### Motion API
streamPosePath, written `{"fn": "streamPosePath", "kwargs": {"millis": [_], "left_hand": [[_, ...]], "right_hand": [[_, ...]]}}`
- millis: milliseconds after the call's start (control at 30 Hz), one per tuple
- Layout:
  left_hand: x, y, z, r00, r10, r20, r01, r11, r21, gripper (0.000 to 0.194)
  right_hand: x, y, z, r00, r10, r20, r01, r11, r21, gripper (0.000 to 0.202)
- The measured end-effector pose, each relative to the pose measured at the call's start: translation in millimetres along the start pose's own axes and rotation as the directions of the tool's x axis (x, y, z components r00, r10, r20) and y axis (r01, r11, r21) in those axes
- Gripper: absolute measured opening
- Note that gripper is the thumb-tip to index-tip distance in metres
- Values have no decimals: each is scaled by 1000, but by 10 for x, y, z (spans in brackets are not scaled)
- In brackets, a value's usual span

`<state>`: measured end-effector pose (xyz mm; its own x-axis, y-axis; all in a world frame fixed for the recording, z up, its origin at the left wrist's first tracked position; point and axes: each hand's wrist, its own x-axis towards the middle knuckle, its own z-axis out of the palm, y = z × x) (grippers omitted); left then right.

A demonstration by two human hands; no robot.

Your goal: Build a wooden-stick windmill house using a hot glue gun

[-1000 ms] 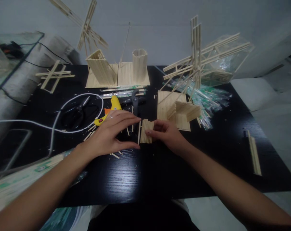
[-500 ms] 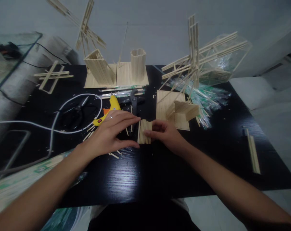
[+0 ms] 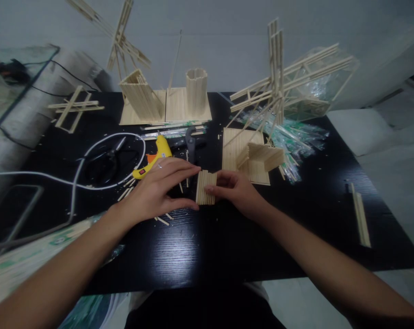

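A small panel of wooden sticks [image 3: 206, 188], laid side by side, stands between my hands just above the dark table. My right hand [image 3: 232, 187] pinches its right side, thumb on the near face and fingers behind. At the left edge, my left hand [image 3: 159, 185] spans the panel, with thumb at the bottom corner and fingertips at the top corner. Behind my left hand lies a yellow glue gun [image 3: 158, 157], partly covered by that hand. Cut stick pieces [image 3: 163, 221] are scattered beneath it.
A stick base with upright walls [image 3: 245, 157] stands right of centre, below a stick windmill frame [image 3: 277, 91]. Two stick towers [image 3: 141, 96] [image 3: 196, 93] rise at the back. Pliers [image 3: 191, 144], scissors [image 3: 112, 157], a white cable [image 3: 77, 173] and wrapped sticks [image 3: 289, 141] lie around.
The outermost stick at the panel's left edge stood slightly apart and now sits flush against the others. Both hands have stayed almost in place.
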<state>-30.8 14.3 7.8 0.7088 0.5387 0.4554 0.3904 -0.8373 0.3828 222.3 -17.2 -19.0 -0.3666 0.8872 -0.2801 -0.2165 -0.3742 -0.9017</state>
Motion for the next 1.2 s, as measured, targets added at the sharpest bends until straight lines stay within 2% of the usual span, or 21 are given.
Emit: {"fn": "streamPosePath", "kwargs": {"millis": [133,200,267,367,533,767,900,1100,1200], "left_hand": [[5,23,-20,998,-66,15,66,996,-53,79],[6,39,-30,993,-121,4,121,990,-79,66],[8,49,-30,989,-146,-17,144,986,-85,44],[14,50,-12,994,-106,-32,103,991,-82,24],[19,37,23,998,-31,-61,24,994,-110,20],[17,29,55,998,-20,-56,14,994,-106,17],[27,46,83,997,3,-72,-10,994,-104,16],[27,82,84,997,-60,-54,54,993,-107,14],[8,83,83,994,-105,-37,101,990,-95,15]], "right_hand": [[9,12,-14,998,-62,-5,62,997,-54,27],[9,29,-13,991,-132,-20,129,984,-121,26],[-1,52,-2,974,-222,-45,207,953,-222,25],[-32,82,27,923,-380,-62,322,849,-419,18],[-71,89,64,834,-552,0,419,632,-651,10],[-66,89,40,810,-580,81,449,525,-723,8],[-68,86,29,780,-610,137,489,459,-742,8],[-80,58,28,804,-574,156,483,476,-735,10],[-77,78,27,799,-582,151,480,466,-744,11]]}}
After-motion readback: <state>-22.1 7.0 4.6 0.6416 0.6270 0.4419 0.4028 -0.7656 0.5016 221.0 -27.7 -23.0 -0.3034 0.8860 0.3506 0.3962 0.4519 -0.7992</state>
